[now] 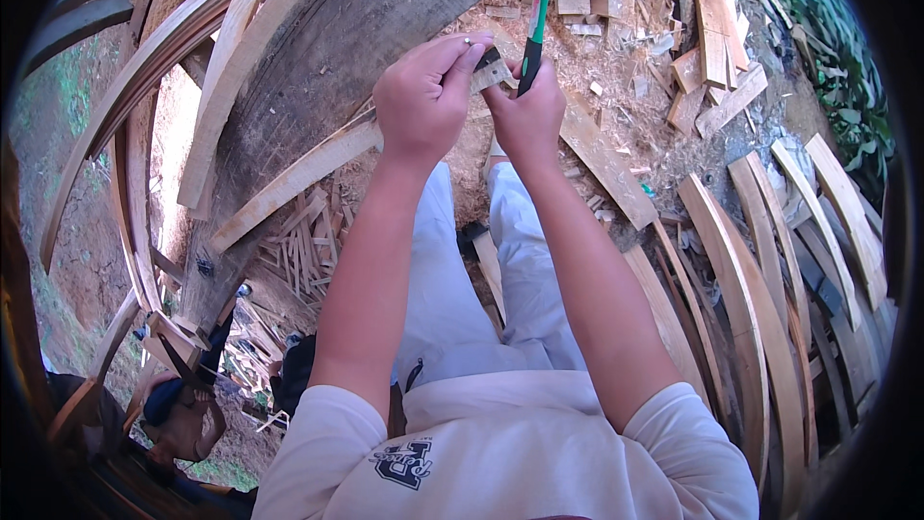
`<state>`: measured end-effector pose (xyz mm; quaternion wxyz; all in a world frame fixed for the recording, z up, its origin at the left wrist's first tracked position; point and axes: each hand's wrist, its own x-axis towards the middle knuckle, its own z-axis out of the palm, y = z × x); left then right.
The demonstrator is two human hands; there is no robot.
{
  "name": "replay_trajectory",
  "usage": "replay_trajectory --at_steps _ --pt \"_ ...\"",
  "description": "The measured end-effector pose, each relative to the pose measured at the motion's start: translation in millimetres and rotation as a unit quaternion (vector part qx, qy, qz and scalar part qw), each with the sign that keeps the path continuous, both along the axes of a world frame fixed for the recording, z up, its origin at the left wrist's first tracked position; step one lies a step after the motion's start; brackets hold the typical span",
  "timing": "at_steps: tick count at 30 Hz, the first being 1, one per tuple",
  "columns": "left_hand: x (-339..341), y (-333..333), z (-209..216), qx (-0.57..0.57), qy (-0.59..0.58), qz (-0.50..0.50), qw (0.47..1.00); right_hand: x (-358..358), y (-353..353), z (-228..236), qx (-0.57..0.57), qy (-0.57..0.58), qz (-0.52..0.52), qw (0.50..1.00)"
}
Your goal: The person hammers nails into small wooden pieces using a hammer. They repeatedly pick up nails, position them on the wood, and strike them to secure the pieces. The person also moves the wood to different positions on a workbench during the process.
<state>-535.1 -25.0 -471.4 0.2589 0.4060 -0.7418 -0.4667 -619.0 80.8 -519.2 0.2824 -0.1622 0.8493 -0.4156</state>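
Note:
My right hand (527, 120) is closed around the handle of a claw hammer (542, 2), its green and black grip standing up and its metal head away from me. My left hand (421, 101) is a closed fist beside it, thumb pressed on the fingers. A tiny shiny tip shows at that thumb; what it belongs to I cannot make out. Between the two hands is a pale wooden piece (490, 74) with a dark patch, its far part hidden. A curved wooden strip (306, 173) runs toward my left wrist and passes out of sight.
A wide grey board (337, 48) and long curved timbers (221, 87) lie to the left. Offcuts (707, 58) and sawdust cover the ground ahead. Several curved wooden pieces (736, 279) stand in a row at right. Another person (183, 419) is at lower left.

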Motion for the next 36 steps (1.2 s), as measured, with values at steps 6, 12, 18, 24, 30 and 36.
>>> replay_trajectory --at_steps 6,12,18,24,30,36 --pt "-3 0 -1 -0.015 -0.003 0.011 1.0 -2 -2 1 -0.003 -0.007 -0.005 1.0" --pt "-4 -2 0 -0.032 -0.016 0.011 0.999 -3 -3 -1 0.0 -0.002 0.004 1.0" --pt "-4 0 -3 -0.049 -0.014 0.015 0.999 -3 -3 0 0.002 -0.011 -0.005 1.0" --pt "-5 0 -1 -0.053 -0.02 0.014 0.998 -2 -2 -1 -0.004 -0.009 -0.003 1.0" --pt "-5 0 3 -0.066 -0.042 0.011 0.997 -4 -3 5 0.015 -0.017 0.004 1.0" --pt "-4 1 8 -0.098 -0.06 -0.01 0.993 -21 11 10 0.0 0.01 0.067 0.998"
